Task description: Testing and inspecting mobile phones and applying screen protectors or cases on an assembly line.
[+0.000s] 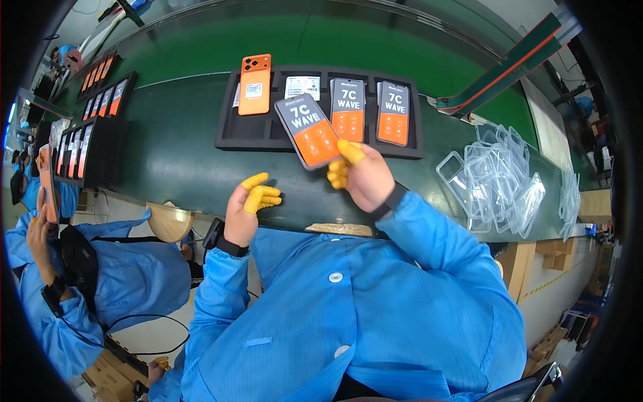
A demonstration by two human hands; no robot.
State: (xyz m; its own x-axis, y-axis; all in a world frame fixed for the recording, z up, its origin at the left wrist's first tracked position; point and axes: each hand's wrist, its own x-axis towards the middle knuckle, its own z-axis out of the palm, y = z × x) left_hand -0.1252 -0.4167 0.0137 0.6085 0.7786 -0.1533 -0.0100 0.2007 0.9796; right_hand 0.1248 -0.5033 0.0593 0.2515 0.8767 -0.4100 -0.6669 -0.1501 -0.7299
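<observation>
The person's right grip (370, 177) is closing on the near end of a grey-and-orange phone (305, 130), pinching it between yellow-covered fingertips. That phone is tilting over the near part of a black tray (248, 143), its upper end leaning left. The left grip (244, 209) is hovering by the near edge of the green worktop (174, 161), holding nothing, its yellow-tipped thumb and fingers standing apart.

The tray is sitting on the worktop, and its compartments are running in a row from left to right. At the leftmost, an orange phone (254, 80) is lying with its cameras and white label up, poking past the far rim. The next is holding a white-labelled item (295, 86). The two on the right are each holding printed grey-and-orange pieces, one in the third compartment (347, 107) and one in the fourth (393, 110).

Farther left, stacked black trays (107, 144) are carrying more phones in rows. To the right, clear cases (492, 174) are lying in a loose pile. At the far left, a co-worker's hand (39, 244) is holding up an orange handset (48, 181).
</observation>
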